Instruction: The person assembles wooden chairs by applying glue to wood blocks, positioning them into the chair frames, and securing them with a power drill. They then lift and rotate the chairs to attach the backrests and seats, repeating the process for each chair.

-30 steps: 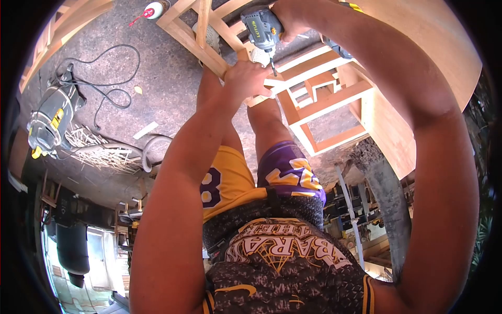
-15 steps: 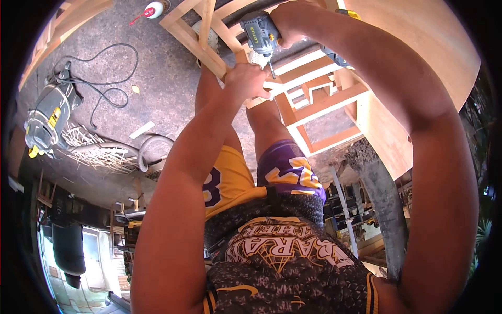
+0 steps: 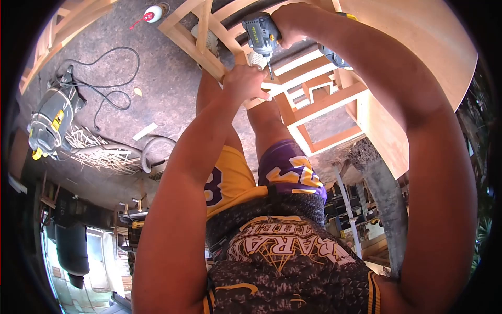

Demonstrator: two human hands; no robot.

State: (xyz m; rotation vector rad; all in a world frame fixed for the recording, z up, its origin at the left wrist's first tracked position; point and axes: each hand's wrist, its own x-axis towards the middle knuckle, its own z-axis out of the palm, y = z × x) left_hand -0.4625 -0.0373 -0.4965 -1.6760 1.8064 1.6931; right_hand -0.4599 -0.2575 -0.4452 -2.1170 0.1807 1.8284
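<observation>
My right hand (image 3: pixel 290 26) is wrapped around the grip of a grey cordless drill (image 3: pixel 257 34) marked LOTUS. Its dark bit (image 3: pixel 271 71) points down beside my left hand, close to the wood; whether the tip touches is not clear. My left hand (image 3: pixel 247 83) is closed over a piece of the pale wooden frame (image 3: pixel 204 60), with the thumb toward the bit. The held stretch of wood is mostly hidden under the fingers. The drill's battery base (image 3: pixel 334 57) shows below my right forearm.
More slatted wooden framing (image 3: pixel 334 97) joins a large plywood panel (image 3: pixel 408 57) on the right. A corded grey power tool (image 3: pixel 52 123) lies at left, near a pile of thin sticks (image 3: pixel 107 154). A white bottle with a red nozzle (image 3: pixel 152 14) stands at the top.
The view has shifted slightly. Both hands keep their holds, and the drill stays in nearly the same place over the frame.
</observation>
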